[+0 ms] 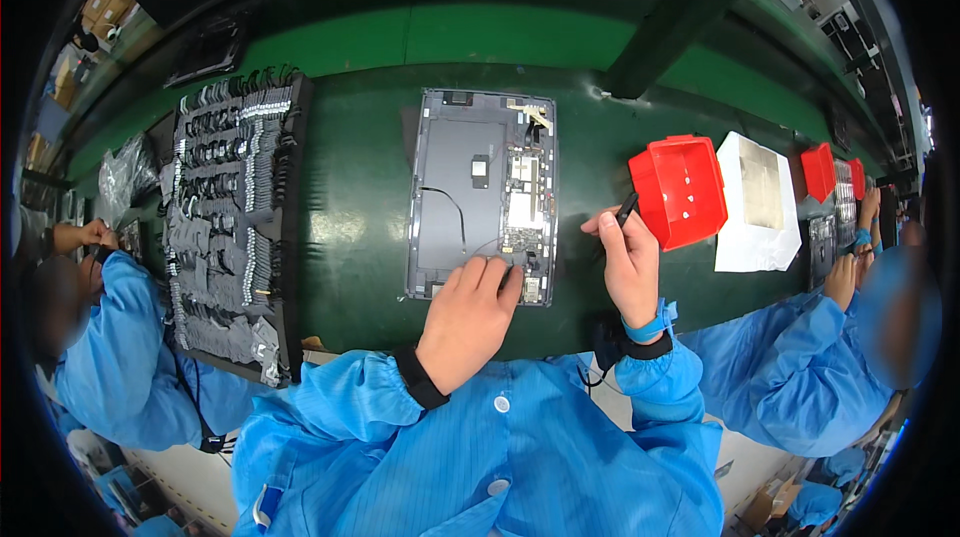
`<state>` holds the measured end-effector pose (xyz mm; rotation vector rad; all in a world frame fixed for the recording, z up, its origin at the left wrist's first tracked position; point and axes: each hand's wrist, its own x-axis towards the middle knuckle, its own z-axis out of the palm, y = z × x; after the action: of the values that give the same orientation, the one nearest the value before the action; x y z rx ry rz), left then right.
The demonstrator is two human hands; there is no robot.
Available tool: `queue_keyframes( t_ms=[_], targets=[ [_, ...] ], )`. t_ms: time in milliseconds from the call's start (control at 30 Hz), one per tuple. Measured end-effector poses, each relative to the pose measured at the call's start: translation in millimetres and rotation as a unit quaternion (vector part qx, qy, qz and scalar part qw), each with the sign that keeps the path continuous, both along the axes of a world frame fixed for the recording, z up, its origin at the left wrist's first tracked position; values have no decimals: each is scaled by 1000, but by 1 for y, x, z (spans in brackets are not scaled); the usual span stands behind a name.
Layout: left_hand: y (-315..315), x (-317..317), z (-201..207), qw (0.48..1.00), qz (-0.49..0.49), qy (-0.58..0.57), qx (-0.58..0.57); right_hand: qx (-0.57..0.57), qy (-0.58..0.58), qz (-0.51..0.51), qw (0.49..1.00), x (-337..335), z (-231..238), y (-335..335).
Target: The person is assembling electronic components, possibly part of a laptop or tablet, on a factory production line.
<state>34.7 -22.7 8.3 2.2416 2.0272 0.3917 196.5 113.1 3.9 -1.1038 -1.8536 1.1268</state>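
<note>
An opened tablet housing, grey with a bare circuit board along its right side, lies on the green bench in front of me. My left hand rests at its lower edge, fingers bent and close together on the board's lower end; whatever is under the fingertips is hidden. A thin black cable curves across the housing above that hand. To the right of the housing, my right hand grips a slim black pen-like tool between thumb and fingers, raised off the bench beside a red bin.
The red bin holds a few small pale pieces. Right of it lies a white sheet with a beige pad. At left stands a black tray packed with rows of dark cable parts. A green post rises behind. Co-workers sit at both sides.
</note>
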Motion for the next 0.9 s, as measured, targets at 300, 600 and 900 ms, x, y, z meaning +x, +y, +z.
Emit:
queue_keyframes(
  t_ms=[300,600,900],
  targets=[
    [-64,-77,36,937,184,-288,68,-186,-23,17,982,17,-16,-14],
    [-149,-175,40,887,419,-142,135,-179,-27,0,984,16,-37,-12],
    [-105,-225,28,933,322,-123,103,-175,-20,-1,984,13,-37,-15]
  ],
)
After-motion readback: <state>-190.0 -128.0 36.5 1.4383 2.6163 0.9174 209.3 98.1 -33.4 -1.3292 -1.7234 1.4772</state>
